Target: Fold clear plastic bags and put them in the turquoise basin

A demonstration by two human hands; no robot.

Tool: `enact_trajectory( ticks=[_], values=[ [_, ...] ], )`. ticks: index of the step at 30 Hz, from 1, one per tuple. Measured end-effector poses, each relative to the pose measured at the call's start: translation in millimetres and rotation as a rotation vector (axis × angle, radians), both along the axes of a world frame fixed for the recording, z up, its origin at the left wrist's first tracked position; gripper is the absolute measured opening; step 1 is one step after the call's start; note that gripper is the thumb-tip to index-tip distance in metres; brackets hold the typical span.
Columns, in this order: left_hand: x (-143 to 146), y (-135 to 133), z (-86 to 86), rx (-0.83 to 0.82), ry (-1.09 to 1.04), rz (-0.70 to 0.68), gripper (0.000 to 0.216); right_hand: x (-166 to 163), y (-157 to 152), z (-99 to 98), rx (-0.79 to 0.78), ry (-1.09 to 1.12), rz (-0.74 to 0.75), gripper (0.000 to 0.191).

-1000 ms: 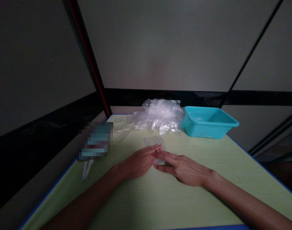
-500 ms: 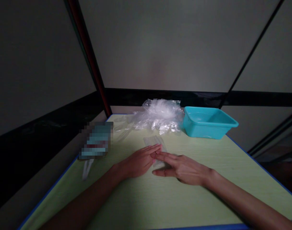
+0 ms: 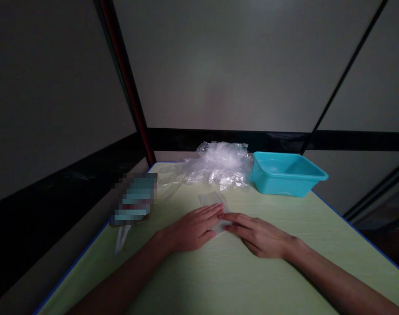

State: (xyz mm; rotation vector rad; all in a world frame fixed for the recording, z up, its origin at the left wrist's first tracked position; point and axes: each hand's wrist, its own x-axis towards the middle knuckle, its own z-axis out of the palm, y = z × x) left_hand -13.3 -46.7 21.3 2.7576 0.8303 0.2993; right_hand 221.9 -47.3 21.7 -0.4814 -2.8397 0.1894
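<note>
A small folded piece of clear plastic, like a flattened bag (image 3: pixel 215 197), lies on the pale green table (image 3: pixel 199 284). My left hand (image 3: pixel 194 227) rests flat over its left and middle part, fingers stretched toward the right. From the other side, my right hand (image 3: pixel 258 234) reaches its extended fingers to the right edge of the plastic, close to the left fingertips. Whether any right finger pinches the film cannot be made out. The part of the plastic under my left palm is hidden.
Crumpled clear plastic bags (image 3: pixel 219 164) are heaped at the back of the table. To their right stands a turquoise basin (image 3: pixel 284 183). A blurred-out flat object (image 3: pixel 135 199) lies at the left edge, a white strip (image 3: pixel 122 238) below it. Walls (image 3: pixel 225 65) close off the back.
My right hand's fingertips have slid off the back of my left fingers to the right edge of the plastic. Its thumb has moved right. The view has tilted slightly upward.
</note>
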Motion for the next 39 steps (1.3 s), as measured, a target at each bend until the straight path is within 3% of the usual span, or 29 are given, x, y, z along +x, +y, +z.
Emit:
enact_trajectory(
  ticks=[15,22,27,31,35,39],
  values=[
    [-2.0,2.6,-1.8,0.035,0.038,0.023,0.057,10.4,7.4,0.6,0.017,0.044,-0.083,0.032],
    [-11.9,18.0,-4.0,0.035,0.153,0.158,0.072,10.7,8.6,-1.4,-0.006,0.038,-0.082,0.032],
    [-23.9,33.7,-14.1,0.082,0.150,0.407,0.063,10.9,9.0,-2.2,0.012,0.028,-0.080,0.032],
    [-23.3,33.0,-13.2,0.239,0.021,0.482,0.054,17.1,12.0,1.4,0.067,0.074,-0.083,0.036],
    [-10.6,18.4,-6.0,0.363,-0.133,0.465,0.034,21.0,14.7,4.1,0.163,0.120,-0.100,0.026],
    [4.3,3.8,-3.5,0.366,-0.158,0.299,0.018,14.6,15.2,2.5,0.210,0.063,-0.138,0.023]
  ],
)
